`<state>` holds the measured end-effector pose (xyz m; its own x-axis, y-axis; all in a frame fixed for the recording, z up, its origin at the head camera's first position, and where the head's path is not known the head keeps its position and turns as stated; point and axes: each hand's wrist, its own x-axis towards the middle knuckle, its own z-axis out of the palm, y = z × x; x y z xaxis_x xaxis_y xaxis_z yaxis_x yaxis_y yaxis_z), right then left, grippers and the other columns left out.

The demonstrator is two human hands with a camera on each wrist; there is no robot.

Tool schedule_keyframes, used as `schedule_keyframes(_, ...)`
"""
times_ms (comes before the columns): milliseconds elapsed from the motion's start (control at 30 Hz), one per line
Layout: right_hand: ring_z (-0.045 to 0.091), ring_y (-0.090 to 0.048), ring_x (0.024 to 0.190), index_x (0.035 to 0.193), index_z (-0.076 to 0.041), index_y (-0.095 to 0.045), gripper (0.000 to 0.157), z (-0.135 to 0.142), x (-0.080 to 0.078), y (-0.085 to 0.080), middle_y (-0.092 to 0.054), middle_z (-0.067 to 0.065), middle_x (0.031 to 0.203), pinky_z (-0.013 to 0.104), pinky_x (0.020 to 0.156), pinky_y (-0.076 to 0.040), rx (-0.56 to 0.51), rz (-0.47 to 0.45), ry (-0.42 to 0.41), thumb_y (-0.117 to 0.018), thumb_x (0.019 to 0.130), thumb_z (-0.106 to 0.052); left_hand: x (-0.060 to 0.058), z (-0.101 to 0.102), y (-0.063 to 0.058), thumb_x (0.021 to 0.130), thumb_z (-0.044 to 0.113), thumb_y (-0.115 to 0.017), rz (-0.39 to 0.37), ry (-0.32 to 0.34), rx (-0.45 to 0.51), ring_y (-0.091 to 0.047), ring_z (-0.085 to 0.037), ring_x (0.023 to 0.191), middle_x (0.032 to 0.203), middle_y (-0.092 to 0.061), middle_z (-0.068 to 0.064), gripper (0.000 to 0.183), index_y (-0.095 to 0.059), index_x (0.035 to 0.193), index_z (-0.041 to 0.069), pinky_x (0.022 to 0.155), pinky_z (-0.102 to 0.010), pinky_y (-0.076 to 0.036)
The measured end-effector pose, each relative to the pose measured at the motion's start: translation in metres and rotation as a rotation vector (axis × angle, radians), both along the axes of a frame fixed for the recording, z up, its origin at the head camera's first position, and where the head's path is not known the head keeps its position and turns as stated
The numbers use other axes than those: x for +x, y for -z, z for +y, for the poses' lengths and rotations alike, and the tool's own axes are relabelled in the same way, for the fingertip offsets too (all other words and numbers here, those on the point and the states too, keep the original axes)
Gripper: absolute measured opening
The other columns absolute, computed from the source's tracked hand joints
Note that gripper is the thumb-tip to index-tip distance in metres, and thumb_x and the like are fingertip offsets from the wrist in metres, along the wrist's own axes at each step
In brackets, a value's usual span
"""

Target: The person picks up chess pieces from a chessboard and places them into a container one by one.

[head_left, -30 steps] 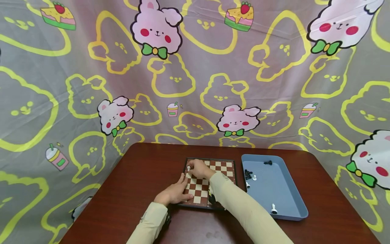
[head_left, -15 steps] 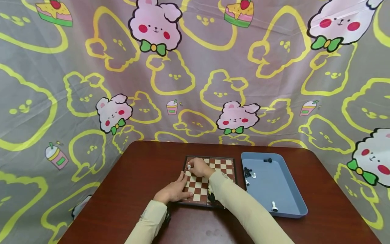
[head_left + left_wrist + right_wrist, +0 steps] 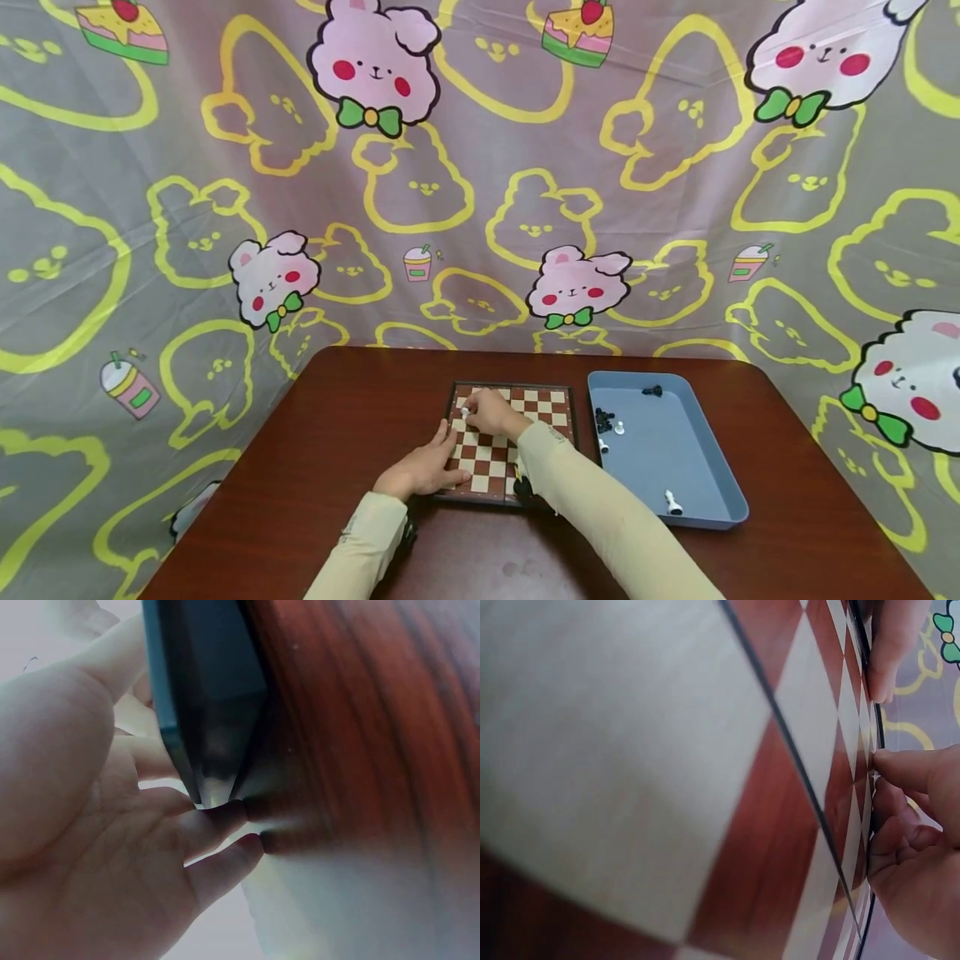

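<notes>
A brown-and-cream chessboard (image 3: 488, 467) with a dark rim lies on the table. Over its far left squares my right hand (image 3: 492, 412) pinches a small white chess piece (image 3: 465, 412), probably a pawn; the fingers cover part of it. The right wrist view shows this hand (image 3: 919, 855) low over the board, thumb and fingers together. My left hand (image 3: 422, 469) lies along the board's left edge, fingers extended and thumb over the near left squares. From the left wrist, its palm (image 3: 105, 847) shows beside the board's dark side (image 3: 217, 682), with fingertips touching the tabletop.
Right of the board stands a blue tray (image 3: 667, 450) with raised sides. Inside are black pieces (image 3: 603, 419) clustered at its left, a black piece (image 3: 652, 390) at the back and several white ones, including a tall white piece (image 3: 672, 502). A patterned curtain (image 3: 480, 208) hangs behind the table.
The head view has shifted slightly, so the whole scene sits a little higher and further left. Both hands keep nearly the same place on the board, the right still pinching the white piece.
</notes>
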<state>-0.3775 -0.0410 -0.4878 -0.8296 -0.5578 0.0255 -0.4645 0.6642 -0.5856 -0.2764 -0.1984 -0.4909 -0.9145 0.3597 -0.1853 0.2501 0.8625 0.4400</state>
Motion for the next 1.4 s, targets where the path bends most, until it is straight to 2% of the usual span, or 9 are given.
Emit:
schedule_keyframes(400, 0.009, -0.059, 0.072, 0.095, -0.008, -0.073, 0.01, 0.008, 0.003, 0.006, -0.067, -0.002, 0.084, 0.026, 0.064, -0.048, -0.047, 0.014, -0.046, -0.065, 0.089, -0.01, 0.001, 0.0, 0.001, 0.09, 0.045, -0.062, 0.005, 0.007, -0.001, -0.05, -0.043, 0.115, 0.153, -0.006, -0.028, 0.086, -0.022, 0.147, -0.006, 0.092, -0.047, -0.042)
schedule_keyframes(667, 0.01, -0.059, 0.069, 0.09, -0.007, -0.073, 0.008, 0.011, 0.002, -0.001, -0.067, -0.001, 0.079, 0.026, 0.063, -0.048, -0.044, 0.039, -0.063, -0.066, 0.089, -0.008, 0.0, 0.0, -0.004, 0.09, 0.047, -0.06, -0.003, 0.01, -0.005, -0.053, -0.041, 0.113, 0.154, -0.004, -0.027, 0.087, -0.02, 0.148, -0.005, 0.089, -0.045, -0.044)
schedule_keyframes(1000, 0.007, -0.055, 0.066, 0.09, -0.01, -0.072, 0.008, 0.013, 0.0, 0.0, -0.065, -0.005, 0.077, 0.025, 0.061, -0.046, -0.081, -0.004, -0.024, -0.065, 0.09, -0.013, -0.003, -0.002, -0.005, 0.09, 0.047, -0.06, 0.01, 0.006, -0.014, -0.052, -0.04, 0.115, 0.155, -0.003, -0.024, 0.086, -0.022, 0.148, -0.004, 0.09, -0.045, -0.044)
schedule_keyframes(1400, 0.01, -0.057, 0.071, 0.096, -0.01, -0.072, 0.01, 0.023, 0.009, 0.002, -0.065, -0.005, 0.084, 0.028, 0.063, -0.047, -0.15, -0.107, 0.004, -0.066, 0.089, -0.016, 0.001, 0.0, -0.002, 0.089, 0.045, -0.062, 0.004, -0.01, 0.001, -0.05, -0.042, 0.116, 0.153, -0.006, -0.027, 0.086, -0.023, 0.147, -0.005, 0.093, -0.046, -0.042)
